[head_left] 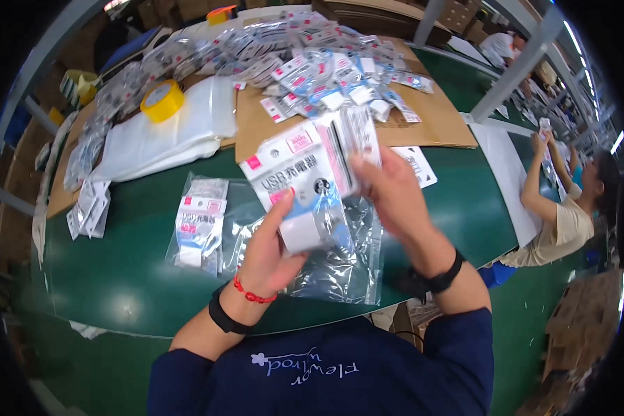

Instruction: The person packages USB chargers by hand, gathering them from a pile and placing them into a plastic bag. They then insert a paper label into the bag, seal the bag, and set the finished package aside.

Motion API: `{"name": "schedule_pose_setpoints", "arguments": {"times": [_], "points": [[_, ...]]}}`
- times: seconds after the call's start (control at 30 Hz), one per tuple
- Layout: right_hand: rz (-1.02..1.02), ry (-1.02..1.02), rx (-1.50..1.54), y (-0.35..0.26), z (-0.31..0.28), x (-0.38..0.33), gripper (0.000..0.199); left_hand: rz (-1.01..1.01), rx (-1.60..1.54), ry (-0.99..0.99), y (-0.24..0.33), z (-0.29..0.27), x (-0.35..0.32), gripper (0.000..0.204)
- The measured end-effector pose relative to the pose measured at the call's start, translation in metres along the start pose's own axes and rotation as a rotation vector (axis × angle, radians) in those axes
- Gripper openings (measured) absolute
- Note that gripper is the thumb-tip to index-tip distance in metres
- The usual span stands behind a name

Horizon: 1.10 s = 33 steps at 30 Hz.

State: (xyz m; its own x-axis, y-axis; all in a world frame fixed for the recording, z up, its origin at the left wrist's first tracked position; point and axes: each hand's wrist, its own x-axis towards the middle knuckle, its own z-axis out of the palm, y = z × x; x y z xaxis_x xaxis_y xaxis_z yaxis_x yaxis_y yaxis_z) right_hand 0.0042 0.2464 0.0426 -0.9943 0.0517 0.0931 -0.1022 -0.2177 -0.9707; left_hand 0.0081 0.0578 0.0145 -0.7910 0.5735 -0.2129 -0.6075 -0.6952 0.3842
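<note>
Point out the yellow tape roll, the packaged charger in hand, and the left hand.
yellow tape roll [162, 100], head view, on its top face.
packaged charger [295, 163], head view, on the white card front.
left hand [270, 253], head view, on the back of the hand.

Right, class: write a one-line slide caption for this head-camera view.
Left hand and right hand hold packaged chargers over clear bags on a green table.

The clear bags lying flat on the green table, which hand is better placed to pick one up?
Probably the left hand: the filled clear bag lies just to its left. The right hand grips the charger packs farther away.
</note>
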Motion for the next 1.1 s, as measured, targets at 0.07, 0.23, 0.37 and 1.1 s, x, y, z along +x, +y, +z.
{"name": "schedule_pose_setpoints", "arguments": {"times": [0.07,0.23,0.37,1.1], "points": [[0.113,-0.074,0.074,0.005,0.014,-0.024,0.032,0.048,-0.014,-0.032,0.015,-0.006,-0.003,0.041],[0.091,-0.312,0.099,0.008,-0.001,-0.034,0.041,0.158,0.435,0.008,0.041,-0.011,-0.024,0.043],[-0.081,-0.182,-0.243,0.002,-0.02,-0.017,0.054,0.211,0.958,-0.143,0.047,-0.02,-0.024,0.059],[0.107,-0.006,0.307,0.053,0.031,-0.053,0.054,0.306,0.886,0.082,-0.009,-0.019,-0.02,0.043]]}}
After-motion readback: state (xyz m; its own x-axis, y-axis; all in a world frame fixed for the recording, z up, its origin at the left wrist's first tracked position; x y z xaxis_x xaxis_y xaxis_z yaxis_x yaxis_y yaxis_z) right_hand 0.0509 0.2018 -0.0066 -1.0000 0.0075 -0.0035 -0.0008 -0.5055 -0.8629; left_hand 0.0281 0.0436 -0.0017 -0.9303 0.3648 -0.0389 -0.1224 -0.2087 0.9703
